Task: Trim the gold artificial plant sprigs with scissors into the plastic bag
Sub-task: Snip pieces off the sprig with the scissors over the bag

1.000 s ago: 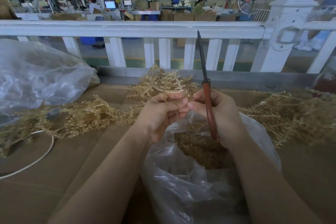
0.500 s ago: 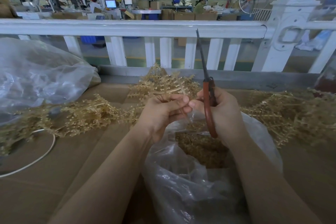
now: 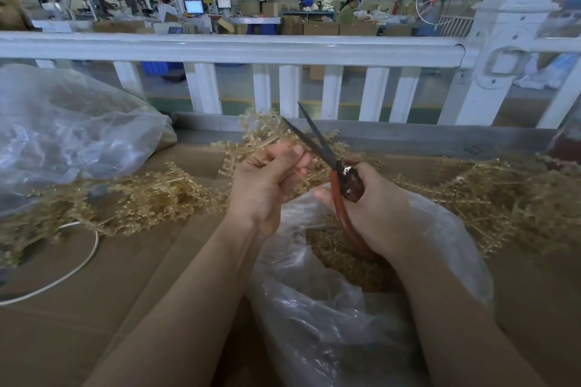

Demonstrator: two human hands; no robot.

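While left hand (image 3: 267, 185) pinches a sprig (image 3: 270, 135), right hand (image 3: 374, 207) grips open-bladed scissors (image 3: 327, 160).

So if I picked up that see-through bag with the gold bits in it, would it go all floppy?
Probably floppy: the plastic bag is thin and crinkled, sagging around the gold trimmings. It likely feels light, since the bits look small. The film may be slippery.

Plastic bag (image 3: 330, 317) between sprig piles (image 3: 151, 198), railing (image 3: 232, 49) behind.
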